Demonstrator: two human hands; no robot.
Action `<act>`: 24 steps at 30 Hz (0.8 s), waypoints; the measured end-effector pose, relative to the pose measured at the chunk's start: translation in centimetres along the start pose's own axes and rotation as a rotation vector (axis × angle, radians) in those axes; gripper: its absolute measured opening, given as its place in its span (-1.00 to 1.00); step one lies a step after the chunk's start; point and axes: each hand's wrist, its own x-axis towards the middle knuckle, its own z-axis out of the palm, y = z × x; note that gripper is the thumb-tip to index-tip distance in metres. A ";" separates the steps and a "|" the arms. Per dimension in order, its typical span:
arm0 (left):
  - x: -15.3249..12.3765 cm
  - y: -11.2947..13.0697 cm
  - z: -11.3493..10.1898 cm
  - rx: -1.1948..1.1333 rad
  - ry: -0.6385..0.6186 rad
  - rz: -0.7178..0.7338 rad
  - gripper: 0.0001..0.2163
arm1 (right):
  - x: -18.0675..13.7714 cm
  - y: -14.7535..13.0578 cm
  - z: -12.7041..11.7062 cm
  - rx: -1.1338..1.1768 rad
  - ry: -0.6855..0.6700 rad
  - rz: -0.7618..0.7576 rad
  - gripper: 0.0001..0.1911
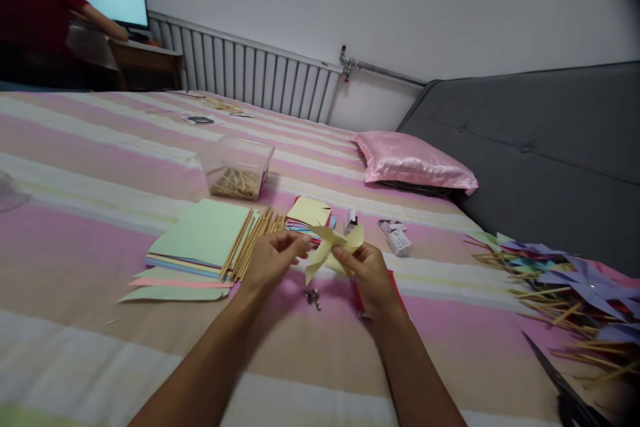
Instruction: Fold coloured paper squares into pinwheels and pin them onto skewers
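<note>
A pale yellow paper pinwheel (327, 250) is pinched in my right hand (370, 277), with the thumb pressed on its middle. My left hand (275, 257) is just left of it, thumb and fingertips drawn together; whatever lies between them is too small to make out. On the sheet below the pinwheel is a small heap of metal fasteners (313, 297). Something red (395, 287) lies partly hidden under my right hand. Beyond the hands sits a stack of small coloured paper squares (307, 210). Thin wooden sticks (240, 250) lie left of my left hand.
Larger coloured sheets (200, 237) are stacked at left, behind them a clear plastic box (237, 170) of small sticks. Small boxes (399, 242) lie right of centre. Finished pinwheels (575, 287) and scissors (560, 380) are at right, a pink pillow (415, 160) behind. A person (35, 13) sits far left.
</note>
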 end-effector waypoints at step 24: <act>1.4 -0.1 -4.4 1.360 0.174 -0.275 -0.67 | 0.0 -0.2 -0.1 0.042 0.044 0.056 -0.64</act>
